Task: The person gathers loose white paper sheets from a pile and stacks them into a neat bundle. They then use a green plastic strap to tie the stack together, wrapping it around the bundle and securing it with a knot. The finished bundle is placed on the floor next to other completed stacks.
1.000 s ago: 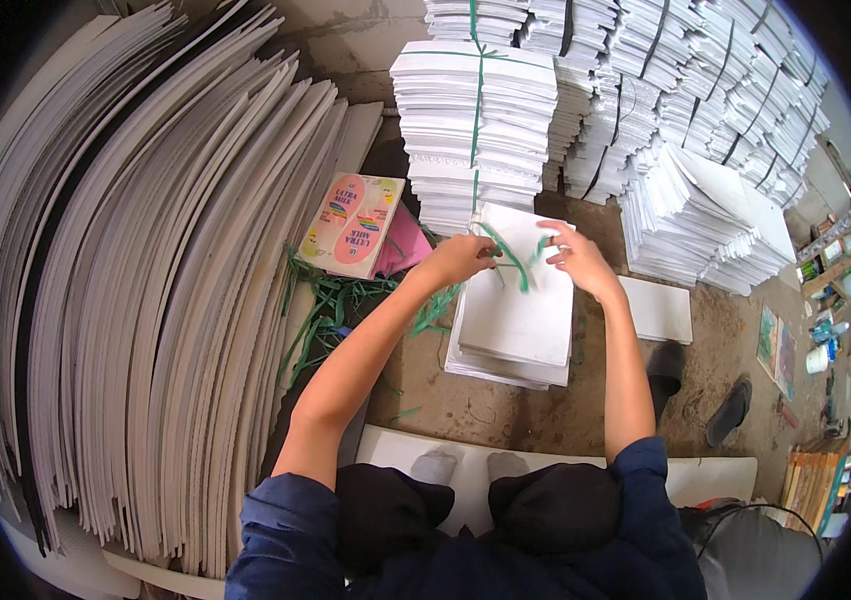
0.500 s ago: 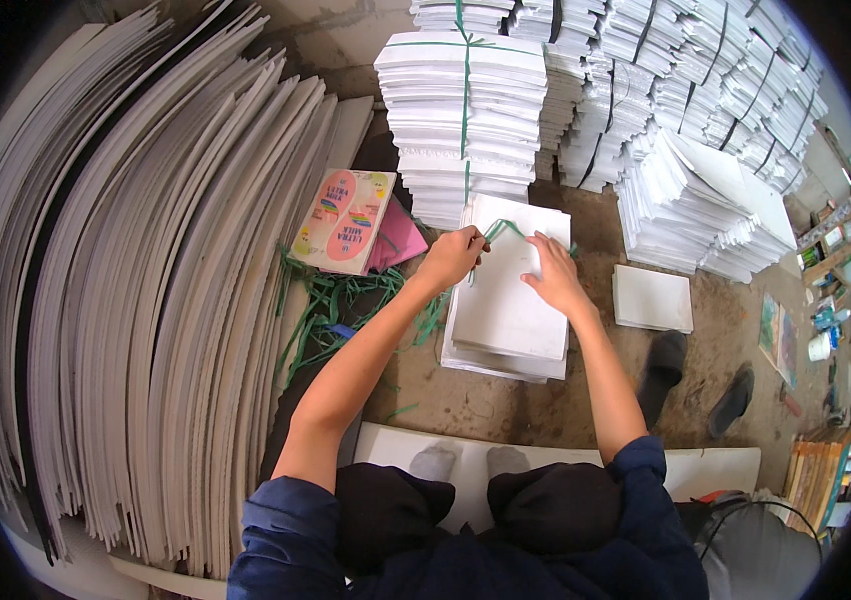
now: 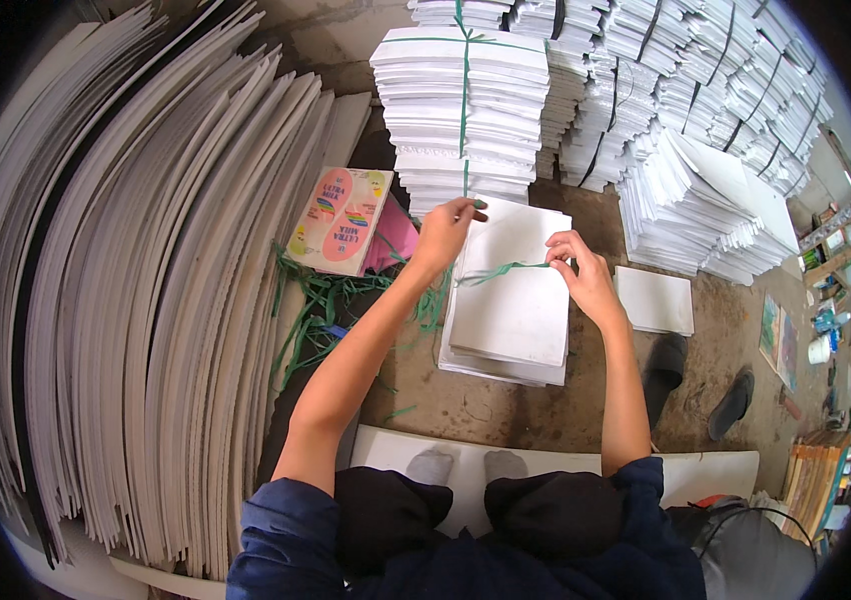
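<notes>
right hand pinches a thin green plastic ribbon across the stack of white rectangular sheets mid-frame; left hand curls at the stack's upper-left corner, can't tell if it grips anything. ribbon looks slack so it could slip off, and a hard one-sided pull could skew the unevenly piled sheets.

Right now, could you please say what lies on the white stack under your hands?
A green strip crosses its top sheet, pinched by the right hand. Lower sheets show only at the edges; the rest is covered.
</notes>
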`<state>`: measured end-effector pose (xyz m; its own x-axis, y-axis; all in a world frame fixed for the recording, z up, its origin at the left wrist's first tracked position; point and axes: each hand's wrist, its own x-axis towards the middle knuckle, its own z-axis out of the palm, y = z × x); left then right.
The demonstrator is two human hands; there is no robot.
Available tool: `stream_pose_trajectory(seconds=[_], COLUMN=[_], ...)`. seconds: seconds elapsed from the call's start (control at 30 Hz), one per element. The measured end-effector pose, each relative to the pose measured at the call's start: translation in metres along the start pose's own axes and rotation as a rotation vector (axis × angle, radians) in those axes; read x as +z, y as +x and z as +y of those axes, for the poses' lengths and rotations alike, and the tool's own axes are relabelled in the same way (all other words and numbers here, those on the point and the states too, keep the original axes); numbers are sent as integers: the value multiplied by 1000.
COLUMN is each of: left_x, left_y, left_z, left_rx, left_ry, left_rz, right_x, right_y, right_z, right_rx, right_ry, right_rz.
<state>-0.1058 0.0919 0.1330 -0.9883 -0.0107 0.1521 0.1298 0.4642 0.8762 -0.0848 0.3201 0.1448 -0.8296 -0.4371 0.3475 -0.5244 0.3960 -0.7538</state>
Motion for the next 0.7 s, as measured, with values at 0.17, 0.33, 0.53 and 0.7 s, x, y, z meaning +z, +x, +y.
stream_pose_trajectory(seconds=[0.17,0.33,0.53,0.7], left_x=[24,23,20,19], left_y=[-14,-20,-16,-10], left_z=[29,24,12,9], left_rx=[181,301,45,-72], left_ry=[-49,388,44,-162], left_rz=[-405,-358,-360,-356], right_x=[16,31,42,67], right_y=[15,15,6,-2], right_z=[-5,13,9,19], right_rx=[6,-27,-171,-41], right_ry=[48,80,-192,252], right_rz=[90,215,593,266])
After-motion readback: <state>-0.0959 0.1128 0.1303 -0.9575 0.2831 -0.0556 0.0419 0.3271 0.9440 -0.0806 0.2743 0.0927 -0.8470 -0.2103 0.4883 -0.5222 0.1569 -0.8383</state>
